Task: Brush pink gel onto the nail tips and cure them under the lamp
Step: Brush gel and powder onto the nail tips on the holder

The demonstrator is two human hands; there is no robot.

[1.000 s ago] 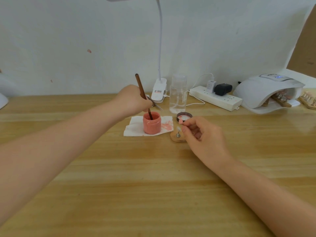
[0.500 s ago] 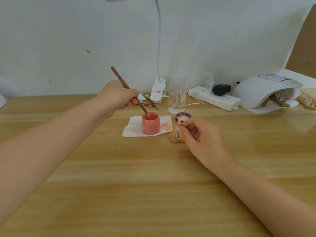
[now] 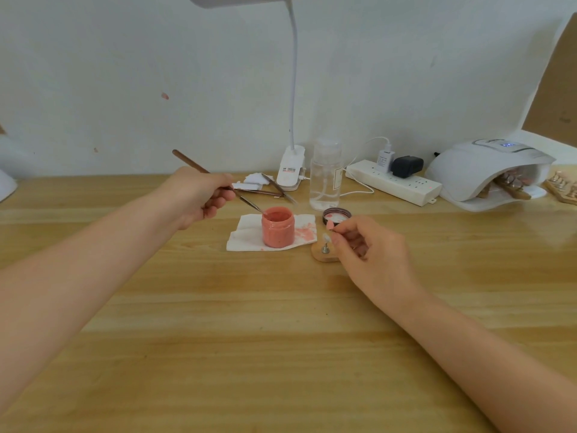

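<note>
A small open jar of pink gel (image 3: 278, 227) stands on a white tissue (image 3: 246, 235) smeared with pink. My left hand (image 3: 199, 196) grips a brown brush (image 3: 199, 168), slanted down to the right, with its tip at the jar's left rim. My right hand (image 3: 368, 245) pinches a pink nail tip (image 3: 329, 225) just above a small wooden stand (image 3: 323, 256) with a metal peg. The white curing lamp (image 3: 480, 170) sits at the far right with wooden holders of nail tips (image 3: 512, 185) under its hood.
The jar's dark lid (image 3: 335, 215) lies behind my right hand. A clear pump bottle (image 3: 325, 175), a desk lamp's clip base (image 3: 292, 168), tweezers (image 3: 278, 187) and a white power strip (image 3: 393, 182) line the back of the wooden table (image 3: 249, 339). Another nail-tip holder (image 3: 563, 189) lies at the right edge.
My left hand has drawn back to the left and tilted the brush from upright in the jar to a slant, its tip now at the rim. My right hand has barely moved.
</note>
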